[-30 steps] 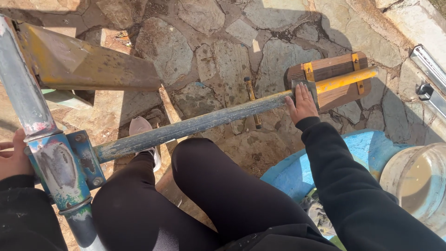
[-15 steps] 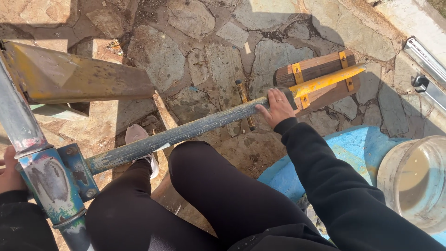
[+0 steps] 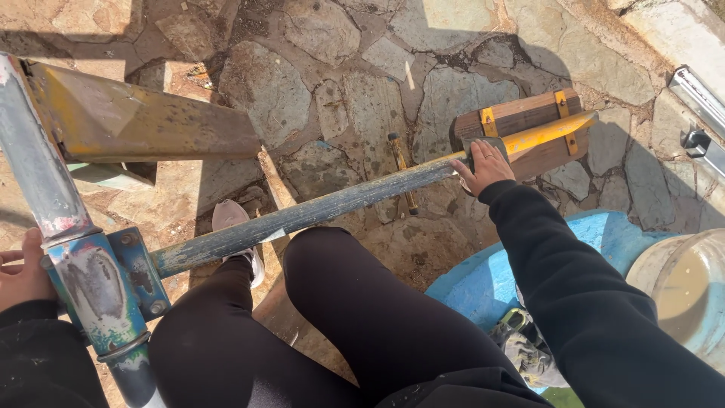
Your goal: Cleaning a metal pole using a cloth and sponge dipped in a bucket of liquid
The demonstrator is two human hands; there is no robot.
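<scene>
Closest to the camera, the left hand (image 3: 26, 276) is kept against the painted metal post (image 3: 91, 291), fingers loosely curled, not clearly gripping anything. Further out, the long grey lever bar (image 3: 317, 210) is held by the right hand (image 3: 483, 168), fingers wrapped shut where its yellow end (image 3: 547, 132) begins. Compared with a second ago, the bar has been swung slightly away, over the wooden block (image 3: 521, 121) just beyond the fingers.

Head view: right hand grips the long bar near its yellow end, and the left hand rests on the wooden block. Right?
Not quite. The head view shows the left hand beside the upright post, far from the wooden block. The right hand does grip the bar near its yellow end.
</scene>
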